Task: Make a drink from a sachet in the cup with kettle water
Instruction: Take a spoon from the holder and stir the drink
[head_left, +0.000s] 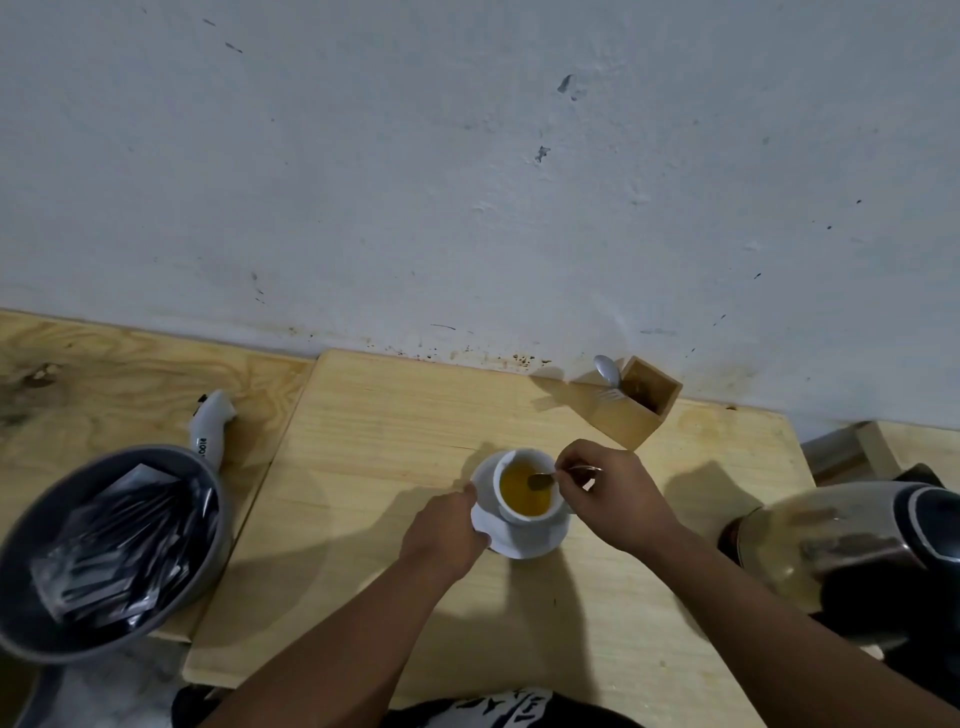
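A white cup (524, 512) holding orange-yellow liquid stands on a white saucer (540, 543) in the middle of the wooden board. My right hand (613, 493) pinches the handle of a small metal spoon (543, 480) whose bowl dips into the liquid. My left hand (447, 530) grips the saucer's left rim. A steel kettle (852, 551) with a black lid stands at the right edge. Several dark sachets (122, 545) lie in a grey bowl (31, 634) at the left.
A wooden holder (631, 410) with a spoon and fork in it stands by the wall behind the cup. A white handle (210, 423) sticks out behind the grey bowl. The wall closes off the far side of the wooden board (374, 431).
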